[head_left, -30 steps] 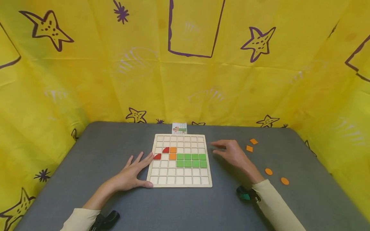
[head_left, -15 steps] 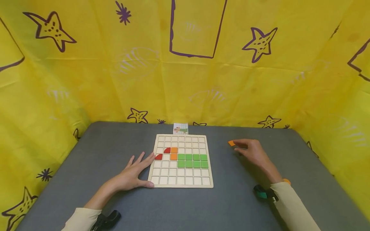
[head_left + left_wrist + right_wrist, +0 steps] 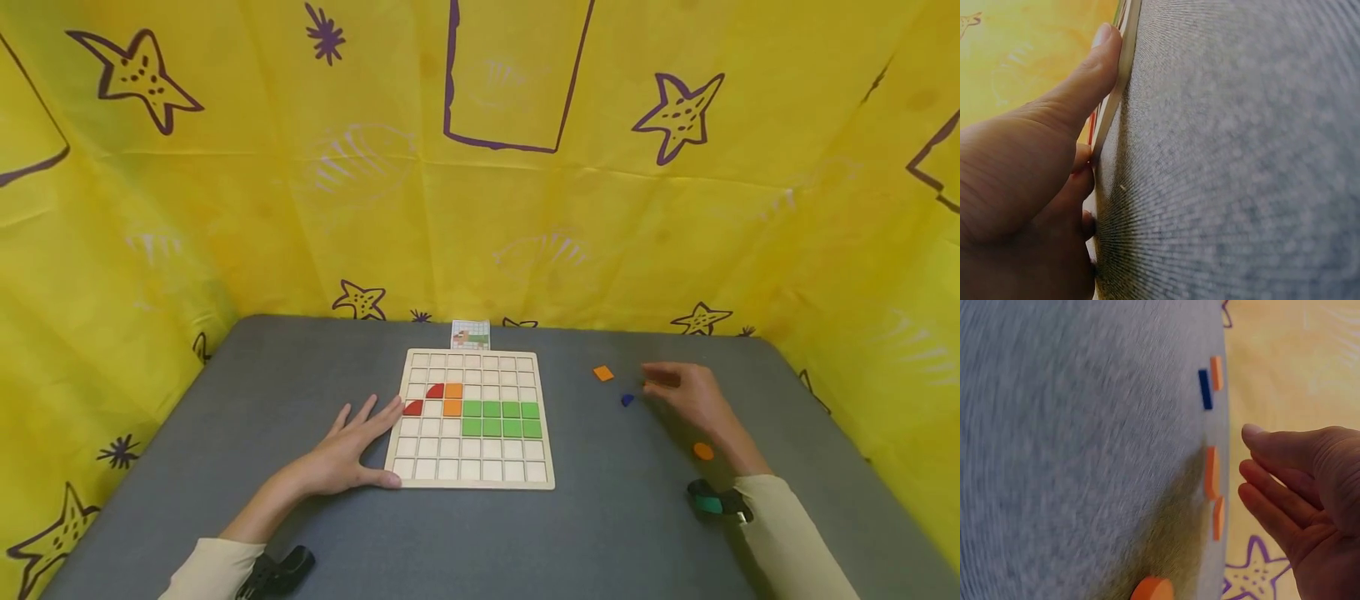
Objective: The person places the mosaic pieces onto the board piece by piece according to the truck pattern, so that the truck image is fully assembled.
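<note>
My left hand (image 3: 341,458) rests spread at the left edge of the pale grid board (image 3: 469,485), its thumb and fingertips touching the rim. On the board lie red quarter pieces (image 3: 435,391), two orange squares (image 3: 453,390) and several green squares (image 3: 491,427). Right of the board, my right hand (image 3: 693,404) hovers over the table with nothing in its fingers. Left of it lie an orange square (image 3: 603,373) and a small dark blue piece (image 3: 627,400). The right wrist view shows the blue piece (image 3: 1205,389) and orange pieces (image 3: 1211,473) beyond the fingertips.
A small picture card (image 3: 470,334) lies against the board's far edge. An orange round piece (image 3: 703,451) lies beside my right wrist on the grey table (image 3: 480,542). Behind the table hangs a yellow patterned cloth (image 3: 300,217).
My right hand has moved right from beside the board and let go of an orange square, which lies further left. The blue piece has come into view. My left hand stays at the board.
</note>
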A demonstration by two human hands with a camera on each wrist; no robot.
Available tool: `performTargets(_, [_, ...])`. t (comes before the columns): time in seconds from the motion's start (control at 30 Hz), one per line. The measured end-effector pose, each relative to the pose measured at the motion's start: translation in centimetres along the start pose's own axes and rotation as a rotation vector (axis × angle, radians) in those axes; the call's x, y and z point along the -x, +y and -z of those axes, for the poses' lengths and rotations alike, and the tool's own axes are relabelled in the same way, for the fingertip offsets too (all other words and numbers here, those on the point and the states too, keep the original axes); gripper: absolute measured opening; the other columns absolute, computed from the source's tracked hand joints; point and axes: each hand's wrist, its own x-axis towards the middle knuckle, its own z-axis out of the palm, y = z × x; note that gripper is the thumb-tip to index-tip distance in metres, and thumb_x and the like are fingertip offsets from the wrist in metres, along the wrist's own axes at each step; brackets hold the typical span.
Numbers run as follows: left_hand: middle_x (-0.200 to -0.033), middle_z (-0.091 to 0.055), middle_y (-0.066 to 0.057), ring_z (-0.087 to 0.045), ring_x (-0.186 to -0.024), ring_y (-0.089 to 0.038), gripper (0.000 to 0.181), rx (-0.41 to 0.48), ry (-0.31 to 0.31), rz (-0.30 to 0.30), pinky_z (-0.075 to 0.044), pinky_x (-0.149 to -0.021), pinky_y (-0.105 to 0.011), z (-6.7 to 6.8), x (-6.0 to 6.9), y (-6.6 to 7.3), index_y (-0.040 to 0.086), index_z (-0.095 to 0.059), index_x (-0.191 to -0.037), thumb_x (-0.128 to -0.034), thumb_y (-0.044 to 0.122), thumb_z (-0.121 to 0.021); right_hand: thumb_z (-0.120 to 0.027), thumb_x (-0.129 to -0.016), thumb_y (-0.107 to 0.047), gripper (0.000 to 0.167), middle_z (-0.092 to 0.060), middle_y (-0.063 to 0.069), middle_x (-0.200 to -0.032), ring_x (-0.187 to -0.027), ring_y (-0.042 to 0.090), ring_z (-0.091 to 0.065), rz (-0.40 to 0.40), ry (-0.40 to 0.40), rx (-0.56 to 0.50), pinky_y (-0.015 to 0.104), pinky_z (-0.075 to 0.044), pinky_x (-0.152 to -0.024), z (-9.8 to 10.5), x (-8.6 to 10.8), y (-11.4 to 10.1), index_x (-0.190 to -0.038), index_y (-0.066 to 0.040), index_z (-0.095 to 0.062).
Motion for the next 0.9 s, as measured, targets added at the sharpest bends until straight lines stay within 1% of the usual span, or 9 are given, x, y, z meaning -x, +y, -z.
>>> performTargets(0.1, [-0.162, -0.019, -0.011, -0.002, -0.148, -0.044, 0.109, -0.002, -0.002, 0.007, 0.009, -0.111, -0.064, 0.0, 0.1, 0.1, 0.009, -0.025, -0.156, -0.0728, 0.057, -0.077, -0.077, -0.084, -0.009, 0.037, -0.071, 0.021, -0.108, -0.098, 0.039, -0.068, 0.001, 0.0, 0.02, 0.054, -0.052, -0.084, 0.1, 0.0, 0.7, -0.116, 0.006, -0.068])
performTargets(0.23, [-0.162, -0.019, -0.01, -0.002, -0.148, -0.044, 0.109, 0.003, -0.001, 0.012, 0.01, -0.111, -0.064, 0.1, 0.1, 0.2, 0.009, -0.025, -0.156, -0.0729, 0.057, -0.077, -0.078, -0.081, -0.006, 0.037, -0.07, 0.023, -0.108, -0.098, 0.04, -0.067, 0.005, 0.005, 0.035, 0.056, -0.05, -0.086, 0.0, 0.2, 1.3, -0.114, 0.007, -0.069])
performTargets(0.37, [-0.162, -0.019, -0.01, -0.001, -0.148, -0.044, 0.109, 0.003, -0.004, 0.018, 0.01, -0.111, -0.064, 0.1, 0.1, 0.2, 0.009, -0.026, -0.156, -0.0727, 0.057, -0.078, -0.079, -0.079, -0.004, 0.035, -0.071, 0.022, -0.105, -0.095, 0.038, -0.068, -0.01, 0.0, 0.034, 0.053, -0.052, -0.084, -0.1, 0.4, 1.8, -0.112, 0.005, -0.071])
performTargets(0.57, [-0.163, -0.019, -0.008, -0.001, -0.148, -0.042, 0.109, 0.004, -0.007, 0.021, 0.01, -0.112, -0.063, -0.1, 0.0, 0.0, 0.01, -0.026, -0.156, -0.072, 0.057, -0.078, -0.077, -0.082, -0.004, 0.035, -0.07, 0.024, -0.11, -0.096, 0.038, -0.069, -0.038, -0.039, -0.005, 0.05, -0.054, -0.081, 0.0, 0.4, 2.1, -0.114, 0.006, -0.07])
performTargets(0.77, [-0.163, -0.018, -0.009, -0.001, -0.148, -0.043, 0.11, 0.007, -0.004, 0.02, 0.01, -0.112, -0.063, -0.1, 0.0, 0.0, 0.01, -0.025, -0.156, -0.0722, 0.057, -0.078, -0.078, -0.082, -0.005, 0.032, -0.071, 0.022, -0.107, -0.094, 0.036, -0.07, -0.037, -0.022, 0.011, 0.045, -0.056, -0.078, 0.1, 0.4, 2.1, -0.112, 0.004, -0.071])
performTargets(0.9, [-0.162, -0.019, -0.01, -0.001, -0.148, -0.044, 0.109, 0.003, -0.002, 0.018, 0.01, -0.111, -0.064, -0.1, 0.0, 0.0, 0.009, -0.025, -0.156, -0.0726, 0.057, -0.077, -0.079, -0.081, -0.005, 0.032, -0.071, 0.022, -0.107, -0.093, 0.035, -0.071, -0.022, -0.008, -0.006, 0.04, -0.057, -0.076, 0.1, 0.5, 1.8, -0.111, 0.005, -0.072])
